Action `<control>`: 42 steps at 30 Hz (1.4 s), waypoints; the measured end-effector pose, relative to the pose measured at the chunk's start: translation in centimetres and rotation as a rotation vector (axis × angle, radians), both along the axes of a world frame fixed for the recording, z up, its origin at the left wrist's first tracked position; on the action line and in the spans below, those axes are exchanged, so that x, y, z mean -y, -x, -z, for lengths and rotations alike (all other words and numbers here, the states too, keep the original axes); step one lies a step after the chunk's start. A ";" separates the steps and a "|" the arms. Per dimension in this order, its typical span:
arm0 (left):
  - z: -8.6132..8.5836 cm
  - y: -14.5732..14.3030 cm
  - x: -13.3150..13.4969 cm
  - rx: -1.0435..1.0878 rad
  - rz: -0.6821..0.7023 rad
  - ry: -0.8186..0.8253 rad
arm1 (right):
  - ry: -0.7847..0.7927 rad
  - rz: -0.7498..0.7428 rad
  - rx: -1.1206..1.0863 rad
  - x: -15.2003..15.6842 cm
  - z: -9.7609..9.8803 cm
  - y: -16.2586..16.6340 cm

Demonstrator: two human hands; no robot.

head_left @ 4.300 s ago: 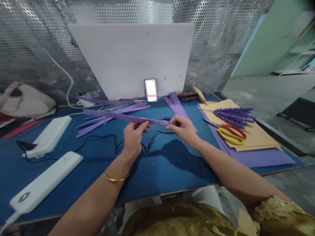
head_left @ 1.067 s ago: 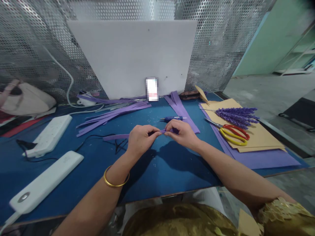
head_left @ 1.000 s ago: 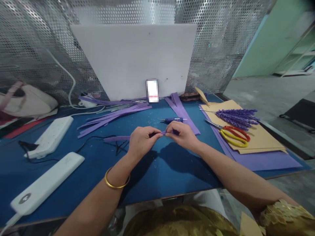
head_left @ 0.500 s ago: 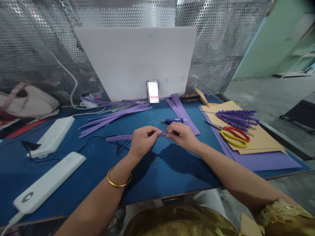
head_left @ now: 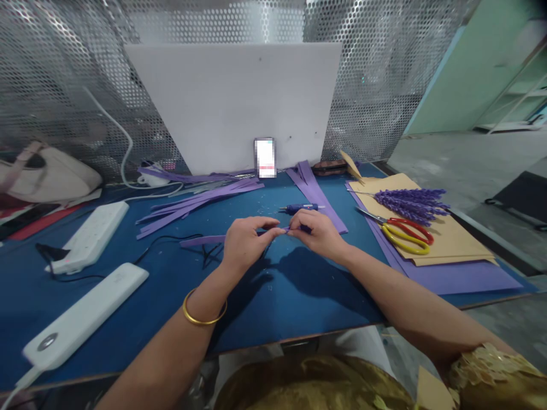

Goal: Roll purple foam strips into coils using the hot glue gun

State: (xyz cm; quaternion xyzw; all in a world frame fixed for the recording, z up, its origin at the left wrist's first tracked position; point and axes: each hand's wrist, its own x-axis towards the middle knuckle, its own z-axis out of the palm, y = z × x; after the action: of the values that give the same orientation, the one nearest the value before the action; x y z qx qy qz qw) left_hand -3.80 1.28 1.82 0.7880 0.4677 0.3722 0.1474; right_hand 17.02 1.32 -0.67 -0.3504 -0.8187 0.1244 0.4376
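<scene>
Both hands meet over the middle of the blue table. A purple paper strip (head_left: 203,241) runs from beneath my left hand (head_left: 250,239) out to the left. My left thumb and fingers pinch the strip near its right end. My right hand (head_left: 316,230), fingertips together, grips that same end, close to the left thumb; the tip itself is mostly hidden. Just behind my right hand lies a blue pen-like tool (head_left: 301,208). A bundle of cut purple strips (head_left: 192,206) lies behind my left hand, and wider purple strips (head_left: 320,196) lie behind my right.
At right, red-and-yellow-handled scissors (head_left: 405,234) and a purple lavender bunch (head_left: 412,204) rest on brown paper (head_left: 453,245) over purple sheets (head_left: 465,279). White power strips (head_left: 92,233) and a long white device (head_left: 88,316) lie left. A phone (head_left: 265,158) leans on a white board (head_left: 239,102).
My left hand has shifted slightly left, and its index finger is lifted a little from the thumb. The strip's free end has moved slightly left. My right hand stays nearly in place.
</scene>
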 end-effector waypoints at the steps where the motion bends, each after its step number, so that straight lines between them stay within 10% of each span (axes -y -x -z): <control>1: 0.1 -0.1 0.1 -0.045 0.023 0.014 | -0.003 0.000 0.002 0.0 0.0 0.0; 42: 0.2 0.0 0.0 -0.129 -0.099 0.103 | -0.127 0.263 0.213 -1.3 -0.7 -1.9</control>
State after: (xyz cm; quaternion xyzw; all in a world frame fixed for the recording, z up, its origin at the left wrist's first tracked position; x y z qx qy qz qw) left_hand -3.83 1.31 1.58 0.7775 0.5332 0.3030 0.1388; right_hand 18.94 2.60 -0.01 -0.4372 -0.8139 -0.0238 0.3820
